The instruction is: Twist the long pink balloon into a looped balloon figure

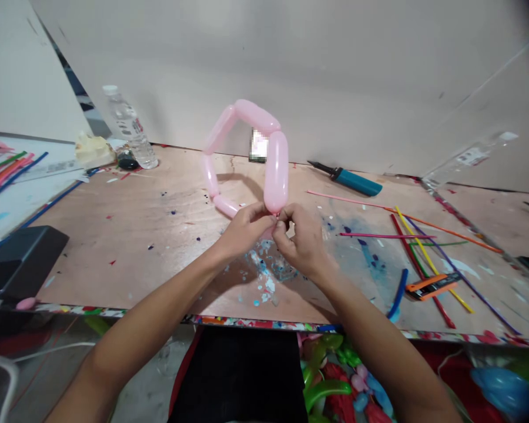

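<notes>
A pink balloon (277,170), twisted into several segments, forms a ring that stands up above the middle of the wooden table. Its longest, upright segment ends at my fingertips. My left hand (251,226) pinches the balloon from the left, thumb and fingers pressed together, close to the low left segment. From the right, my right hand (300,235) has its curled fingers closed on the balloon's knotted end. Both hands meet at this point, and their fingers partly hide the join.
On the table (127,252), a teal hand pump (357,182), uninflated balloons and an orange-black cutter (432,286) lie right. Left are a water bottle (134,132) and a black box (26,264). Another bottle (469,158) leans at back right; inflated balloons (328,388) lie below the edge.
</notes>
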Demonstrator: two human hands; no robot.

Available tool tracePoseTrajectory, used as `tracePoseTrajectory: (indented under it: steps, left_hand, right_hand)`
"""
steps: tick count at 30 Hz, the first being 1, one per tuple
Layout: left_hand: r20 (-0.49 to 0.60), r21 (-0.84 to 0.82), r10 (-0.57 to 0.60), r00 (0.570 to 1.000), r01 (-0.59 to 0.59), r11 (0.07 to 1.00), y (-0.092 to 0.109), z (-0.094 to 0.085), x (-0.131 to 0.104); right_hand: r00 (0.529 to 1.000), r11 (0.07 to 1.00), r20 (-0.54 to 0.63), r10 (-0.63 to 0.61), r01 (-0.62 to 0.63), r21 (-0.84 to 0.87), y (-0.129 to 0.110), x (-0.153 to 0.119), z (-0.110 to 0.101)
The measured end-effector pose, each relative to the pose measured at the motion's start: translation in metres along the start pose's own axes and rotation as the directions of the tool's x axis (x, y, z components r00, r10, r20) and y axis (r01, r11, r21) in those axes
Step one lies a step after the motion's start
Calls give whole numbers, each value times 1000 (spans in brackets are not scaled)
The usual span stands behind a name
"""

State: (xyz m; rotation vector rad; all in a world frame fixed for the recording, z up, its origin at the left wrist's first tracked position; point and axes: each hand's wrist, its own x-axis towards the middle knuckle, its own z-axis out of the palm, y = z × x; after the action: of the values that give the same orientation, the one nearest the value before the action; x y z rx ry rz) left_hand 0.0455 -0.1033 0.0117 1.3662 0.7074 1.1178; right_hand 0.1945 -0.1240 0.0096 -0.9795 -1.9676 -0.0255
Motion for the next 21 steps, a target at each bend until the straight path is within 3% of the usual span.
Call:
tracePoseTrajectory:
  steps: [4, 8, 14, 21]
  left_hand:
    - [67, -78, -18, 998, 23, 997, 3, 2, -1]
    - [24, -51, -8, 1000, 10, 999, 1, 2, 0]
    - [21, 130, 16, 1000, -18, 991, 3, 1, 0]
    - [73, 203, 50, 996, -64, 977, 8, -2, -3]
  right_hand:
    - [1000, 1000, -13, -6, 6, -30, 0, 0, -3]
    - [999, 996, -30, -21, 19, -82, 1, -1, -4]
    - [998, 993, -69, 14, -22, -114, 2, 0, -4]
    - [994, 994, -92, 50, -59, -92, -2, 2, -9]
